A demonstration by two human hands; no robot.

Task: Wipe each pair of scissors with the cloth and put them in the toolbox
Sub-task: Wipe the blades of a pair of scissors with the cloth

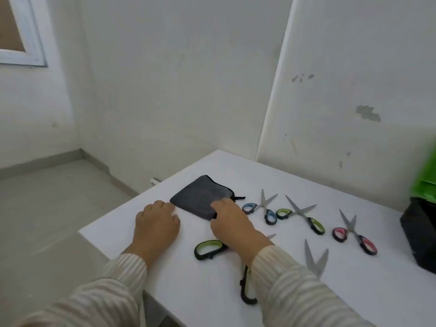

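- Resting flat on the white table (236, 168), palm down and fingers loosely together, gripping nothing: left hand (157, 224), just beside the near-left corner of the cloth (201, 197).
- Pressing fingertips onto the near edge of the cloth, apparently pinching at its fold, though whether any fabric is actually clamped cannot be told: right hand (232, 223).
- Lying folded and dark grey at the far-left part of the table, with a small black loop poking out at its right side; looking soft and light, likely draping once lifted, so taking it at a corner or folded edge and bunching it in the palm seems best.
- Counting one cloth and five pairs of scissors, all lying open-bladed, right of or nearer than the cloth.
- Sitting right of the cloth: blue scissors (262, 208); further right, green scissors (300, 215); further right again, pink scissors (355, 232).
- Lying nearer than the cloth, partly hidden under the right wrist: large green-handled scissors (208, 249); beside them, dark-handled scissors (315, 258), handle mostly covered by the sleeve (295, 286).
- Judging the scissors stiff, fairly light, smooth and sharp along the blades, so holding by the rubbery handles and wiping from pivot toward tip seems safest.
- Standing well right of the cloth, at the frame edge: black toolbox (420, 237) with green lid raised; one only, nothing visible inside.
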